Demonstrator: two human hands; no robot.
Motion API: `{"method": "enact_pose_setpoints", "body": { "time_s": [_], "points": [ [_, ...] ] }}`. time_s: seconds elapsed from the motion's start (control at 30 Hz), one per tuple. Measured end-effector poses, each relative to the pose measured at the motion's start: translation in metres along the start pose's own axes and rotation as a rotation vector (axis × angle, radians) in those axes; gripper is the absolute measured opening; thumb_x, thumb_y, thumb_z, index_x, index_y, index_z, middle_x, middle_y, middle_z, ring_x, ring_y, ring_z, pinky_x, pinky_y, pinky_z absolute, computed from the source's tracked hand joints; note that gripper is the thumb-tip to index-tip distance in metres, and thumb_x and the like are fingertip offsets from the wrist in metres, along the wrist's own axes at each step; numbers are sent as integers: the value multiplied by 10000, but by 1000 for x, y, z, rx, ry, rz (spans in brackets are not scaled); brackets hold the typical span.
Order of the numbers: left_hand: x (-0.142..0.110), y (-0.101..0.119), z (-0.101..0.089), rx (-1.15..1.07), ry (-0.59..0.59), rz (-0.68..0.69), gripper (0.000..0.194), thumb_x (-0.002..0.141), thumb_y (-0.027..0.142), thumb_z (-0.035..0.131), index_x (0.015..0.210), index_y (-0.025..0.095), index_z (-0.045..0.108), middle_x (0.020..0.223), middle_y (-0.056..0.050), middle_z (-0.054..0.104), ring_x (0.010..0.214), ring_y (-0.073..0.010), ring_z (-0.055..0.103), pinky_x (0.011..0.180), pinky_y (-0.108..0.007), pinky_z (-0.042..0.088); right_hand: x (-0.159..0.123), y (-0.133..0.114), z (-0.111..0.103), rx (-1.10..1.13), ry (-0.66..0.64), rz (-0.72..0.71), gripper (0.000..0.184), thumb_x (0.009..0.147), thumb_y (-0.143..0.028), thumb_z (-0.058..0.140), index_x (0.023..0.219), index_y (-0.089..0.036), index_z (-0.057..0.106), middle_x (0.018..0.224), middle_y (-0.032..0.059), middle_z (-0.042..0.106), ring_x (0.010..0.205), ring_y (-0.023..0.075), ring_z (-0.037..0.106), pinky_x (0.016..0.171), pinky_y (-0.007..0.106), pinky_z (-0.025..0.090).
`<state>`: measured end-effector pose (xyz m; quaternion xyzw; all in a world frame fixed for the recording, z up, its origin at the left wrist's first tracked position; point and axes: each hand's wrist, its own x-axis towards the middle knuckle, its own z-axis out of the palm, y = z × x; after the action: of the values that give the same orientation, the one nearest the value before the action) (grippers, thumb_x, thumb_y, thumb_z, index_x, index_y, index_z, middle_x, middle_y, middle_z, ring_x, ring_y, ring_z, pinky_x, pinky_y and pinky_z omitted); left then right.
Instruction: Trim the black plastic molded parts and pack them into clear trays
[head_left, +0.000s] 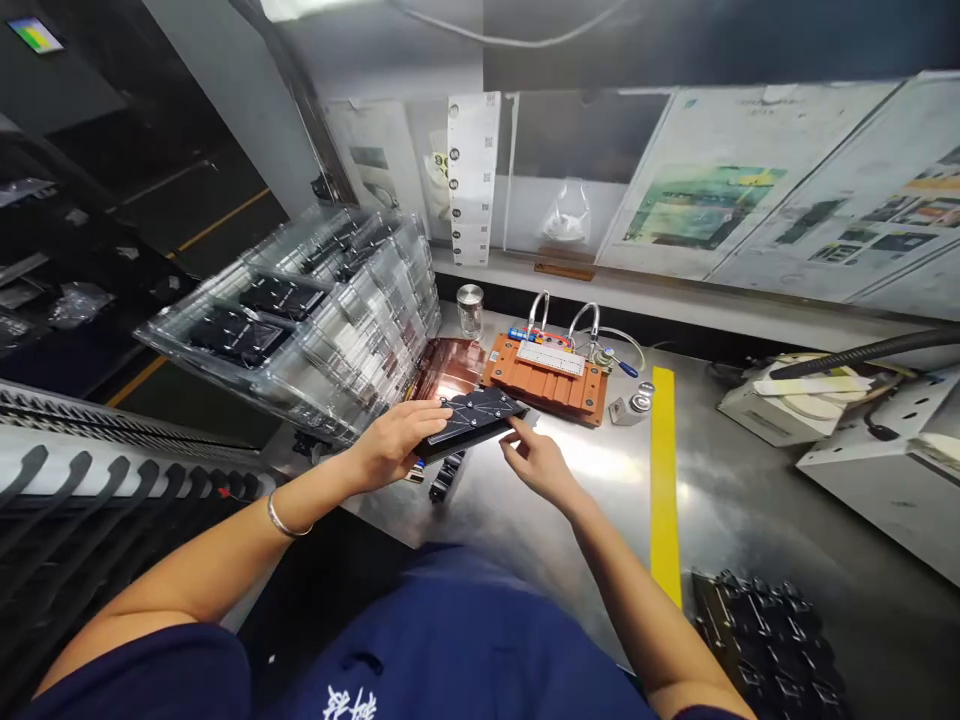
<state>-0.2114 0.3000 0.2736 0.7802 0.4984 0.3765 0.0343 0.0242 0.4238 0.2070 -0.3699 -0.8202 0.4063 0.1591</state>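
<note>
A black rectangular part (480, 412) with small round screw-like spots on its top is held tilted above the steel bench. My left hand (397, 440) grips its left end, thumb and fingers closed round it. At the right end, the fingertips of my right hand (536, 460) are bent against the edge; their exact hold is partly hidden. Just behind the part lies an orange-brown fixture block (551, 385) with a white strip (551, 358) on top. Beneath the part, a small black piece (448, 478) rests on the bench.
Stacked clear plastic trays (337, 340) with black parts stand on the left. A lidded glass jar (470, 312), a metal-topped bottle (634, 403) and a blue-handled screwdriver (627, 369) are behind. Yellow tape (664, 480) crosses the bench. Several black parts (772, 640) lie front right.
</note>
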Motion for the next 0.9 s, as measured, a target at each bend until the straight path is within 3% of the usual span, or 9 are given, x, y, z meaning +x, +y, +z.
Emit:
{"method": "enact_pose_setpoints", "body": {
  "time_s": [0.13, 0.23, 0.37, 0.5, 0.6, 0.67, 0.77, 0.83, 0.9],
  "points": [
    [38, -44, -99, 226, 47, -64, 396, 778, 139, 539, 1173, 162, 520, 1216, -114, 622, 1193, -265, 557, 1022, -505, 450, -20, 3, 16, 295, 175, -44, 498, 843, -370, 509, 1312, -204, 523, 882, 60, 712, 523, 127, 558, 555, 308, 537],
    [62, -109, -175, 533, 203, -383, 412, 798, 217, 610, 1173, 99, 490, 1269, -155, 556, 1267, -331, 469, 1072, -529, 361, -24, 1, 36, 310, 225, 46, 461, 820, -418, 543, 1210, -180, 603, 770, 56, 694, 533, 150, 573, 529, 328, 549],
    [64, -201, -229, 688, 179, -600, 360, 931, 260, 440, 1159, -18, 439, 1245, -170, 535, 1302, -344, 403, 1055, -545, 329, -10, -20, 62, 205, 154, -26, 354, 831, -396, 540, 1101, -201, 661, 707, 39, 687, 521, 167, 591, 517, 336, 546],
    [44, -255, -233, 629, 138, -578, 199, 943, 150, 382, 1010, 33, 528, 1181, -138, 609, 1276, -292, 455, 1075, -649, 230, 17, -62, 80, 57, 47, -207, 293, 870, -336, 499, 1068, -221, 682, 698, 29, 697, 540, 175, 618, 514, 323, 538],
    [26, -264, -229, 578, 131, -546, 220, 932, 205, 435, 949, 51, 591, 1058, -116, 670, 1205, -315, 529, 1042, -731, 131, 42, -99, 87, -6, -8, -333, 263, 891, -308, 496, 1049, -222, 687, 691, 18, 700, 549, 165, 624, 515, 302, 532],
    [8, -251, -226, 536, 134, -515, 251, 893, 290, 533, 988, 75, 624, 1044, -114, 686, 1149, -328, 575, 1057, -708, 179, 63, -127, 92, -29, 14, -451, 234, 903, -283, 495, 1007, -217, 693, 716, 28, 706, 581, 164, 633, 545, 302, 536],
    [-35, -204, -207, 458, 251, -433, 336, 849, 340, 605, 1146, 183, 630, 1191, -124, 654, 1175, -321, 570, 1109, -606, 277, 96, -174, 104, -77, 162, -682, 213, 914, -255, 491, 1013, -217, 676, 848, 70, 712, 760, 197, 654, 687, 361, 553],
    [-71, -166, -176, 440, 480, -417, 398, 904, 332, 521, 1290, 239, 543, 1352, -111, 557, 1293, -296, 474, 1138, -573, 259, 119, -205, 118, -144, 193, -846, 239, 907, -276, 514, 1105, -220, 634, 1002, 103, 694, 960, 235, 628, 833, 435, 525],
    [-103, -135, -129, 437, 753, -465, 537, 935, 288, 452, 1455, 233, 331, 1500, -134, 377, 1396, -298, 323, 1150, -586, 218, 141, -230, 135, -244, 111, -1010, 312, 891, -316, 542, 1178, -204, 590, 1074, 122, 672, 1078, 260, 582, 924, 479, 472]
  ]
}}
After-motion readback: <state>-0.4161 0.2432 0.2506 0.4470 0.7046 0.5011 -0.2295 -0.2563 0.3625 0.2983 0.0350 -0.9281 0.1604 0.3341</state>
